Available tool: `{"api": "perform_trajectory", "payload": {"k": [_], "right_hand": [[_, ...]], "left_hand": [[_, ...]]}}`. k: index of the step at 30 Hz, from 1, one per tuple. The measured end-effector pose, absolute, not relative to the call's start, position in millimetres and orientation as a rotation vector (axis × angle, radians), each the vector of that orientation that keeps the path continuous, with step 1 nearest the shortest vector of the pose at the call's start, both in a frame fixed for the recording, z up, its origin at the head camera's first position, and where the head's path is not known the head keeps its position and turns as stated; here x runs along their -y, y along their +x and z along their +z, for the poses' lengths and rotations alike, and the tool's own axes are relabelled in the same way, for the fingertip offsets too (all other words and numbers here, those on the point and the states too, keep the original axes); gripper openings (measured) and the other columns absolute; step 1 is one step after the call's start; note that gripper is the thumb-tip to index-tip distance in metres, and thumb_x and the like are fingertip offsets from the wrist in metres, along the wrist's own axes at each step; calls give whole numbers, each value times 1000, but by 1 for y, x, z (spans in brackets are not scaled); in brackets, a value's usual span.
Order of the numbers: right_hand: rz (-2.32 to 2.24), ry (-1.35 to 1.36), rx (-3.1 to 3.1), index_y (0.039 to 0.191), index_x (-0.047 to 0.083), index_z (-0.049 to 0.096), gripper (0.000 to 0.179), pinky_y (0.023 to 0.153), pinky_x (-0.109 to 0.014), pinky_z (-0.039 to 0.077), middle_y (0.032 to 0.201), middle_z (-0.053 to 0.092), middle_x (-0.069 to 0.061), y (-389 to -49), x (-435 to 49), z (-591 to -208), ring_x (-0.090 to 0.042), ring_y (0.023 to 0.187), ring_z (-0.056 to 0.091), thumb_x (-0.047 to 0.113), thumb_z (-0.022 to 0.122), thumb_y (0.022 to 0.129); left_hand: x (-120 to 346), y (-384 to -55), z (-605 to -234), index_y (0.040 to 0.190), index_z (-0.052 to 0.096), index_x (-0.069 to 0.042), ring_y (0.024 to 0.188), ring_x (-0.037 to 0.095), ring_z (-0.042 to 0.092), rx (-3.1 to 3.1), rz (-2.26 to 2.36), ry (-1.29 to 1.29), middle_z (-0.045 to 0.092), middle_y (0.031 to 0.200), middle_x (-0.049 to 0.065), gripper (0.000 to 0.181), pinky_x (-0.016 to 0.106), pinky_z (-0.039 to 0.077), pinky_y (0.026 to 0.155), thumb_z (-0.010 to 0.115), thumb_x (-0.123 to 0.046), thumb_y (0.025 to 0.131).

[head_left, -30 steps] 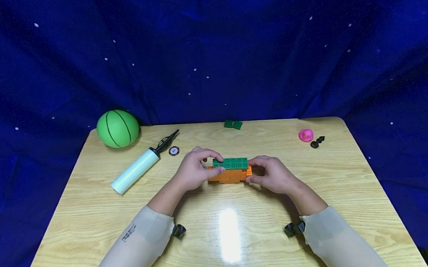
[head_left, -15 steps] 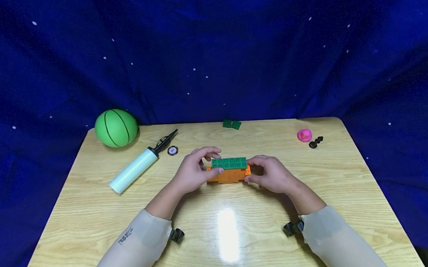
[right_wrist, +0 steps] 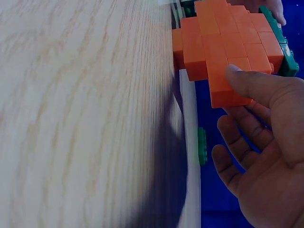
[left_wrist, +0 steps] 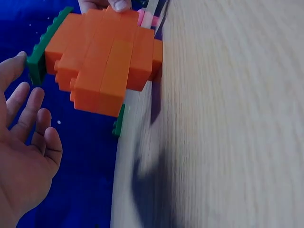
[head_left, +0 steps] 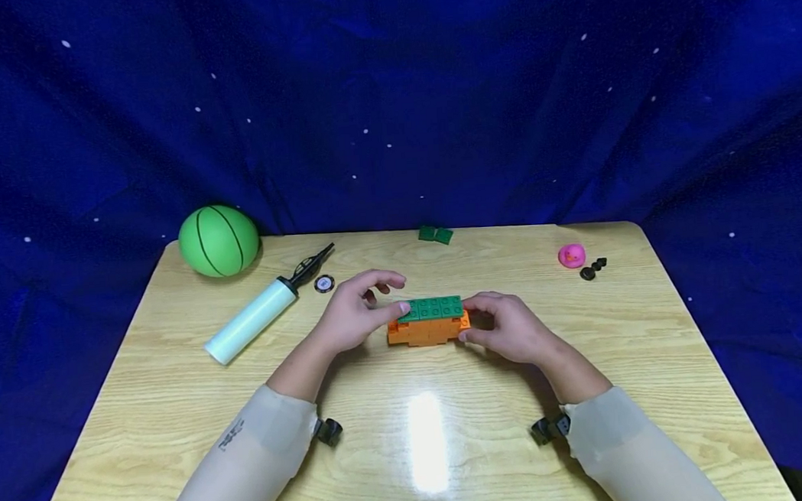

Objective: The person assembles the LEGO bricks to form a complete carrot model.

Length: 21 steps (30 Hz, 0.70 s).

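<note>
A stepped build of orange toy bricks (head_left: 428, 331), wider in the middle than at its foot, stands on the table. A long green studded layer (head_left: 435, 308) caps it. My right hand (head_left: 512, 328) holds the build's right end; in the right wrist view its thumb (right_wrist: 251, 83) presses the front face while fingers reach behind. At the left end, my left hand (head_left: 353, 311) has its thumb tip right at the green layer's edge. The left wrist view shows that hand's fingers (left_wrist: 33, 114) spread loosely, apart from the bricks.
Two small green bricks (head_left: 435, 234) lie at the table's (head_left: 358, 452) back edge. Back left are a green ball (head_left: 219, 241), a hand pump (head_left: 253, 319) and a round chip (head_left: 324, 283). A pink rubber duck (head_left: 571, 255) and a small black lobed piece (head_left: 588, 272) sit back right.
My left hand's fingers have lifted off the green layer and drawn back to the left, uncovering the build's left end. The right hand keeps its hold in the same place.
</note>
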State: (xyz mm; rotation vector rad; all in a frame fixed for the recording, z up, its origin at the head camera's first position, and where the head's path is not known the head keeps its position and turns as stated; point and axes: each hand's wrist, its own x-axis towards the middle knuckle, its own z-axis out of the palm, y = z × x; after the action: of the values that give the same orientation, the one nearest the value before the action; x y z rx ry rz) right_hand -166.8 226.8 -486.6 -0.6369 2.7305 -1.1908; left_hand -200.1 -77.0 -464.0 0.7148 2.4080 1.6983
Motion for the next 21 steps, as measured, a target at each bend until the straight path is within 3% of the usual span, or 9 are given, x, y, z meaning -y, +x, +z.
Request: {"api": "perform_trajectory", "payload": {"k": [2, 7, 15, 21], "right_hand": [[-1189, -633, -2730, 128, 3, 70, 44, 92, -45, 55, 121, 70, -6, -166, -227, -486, -26, 108, 66, 17, 85, 89], [-1189, -637, -2733, 128, 3, 70, 45, 93, -45, 55, 120, 70, -4, -166, -226, -486, -25, 109, 66, 18, 85, 89], [-1174, -648, -2754, 128, 3, 70, 45, 94, -46, 54, 120, 71, -5, -165, -227, -486, -26, 109, 66, 19, 85, 88], [-1174, -626, -2744, 129, 2, 69, 47, 94, -46, 54, 122, 70, -6, -165, -227, -486, -26, 110, 65, 19, 85, 89]], "left_hand": [[78, -205, -466, 122, 72, -23, 112, 32, 58, -2407, 1716, 681, 70, 122, -3, 30, 42, 46, 86, 80, -31, 94], [79, -219, -470, 121, 72, -23, 109, 21, 59, -2455, 1707, 598, 71, 123, 3, 27, 40, 47, 87, 77, -34, 96], [76, -239, -475, 120, 73, -21, 106, 17, 59, -2543, 1652, 584, 71, 117, -5, 25, 41, 48, 88, 75, -32, 97], [72, -252, -478, 122, 73, -19, 108, 20, 60, -2591, 1569, 522, 70, 118, -4, 27, 42, 51, 90, 74, -31, 98]]}}
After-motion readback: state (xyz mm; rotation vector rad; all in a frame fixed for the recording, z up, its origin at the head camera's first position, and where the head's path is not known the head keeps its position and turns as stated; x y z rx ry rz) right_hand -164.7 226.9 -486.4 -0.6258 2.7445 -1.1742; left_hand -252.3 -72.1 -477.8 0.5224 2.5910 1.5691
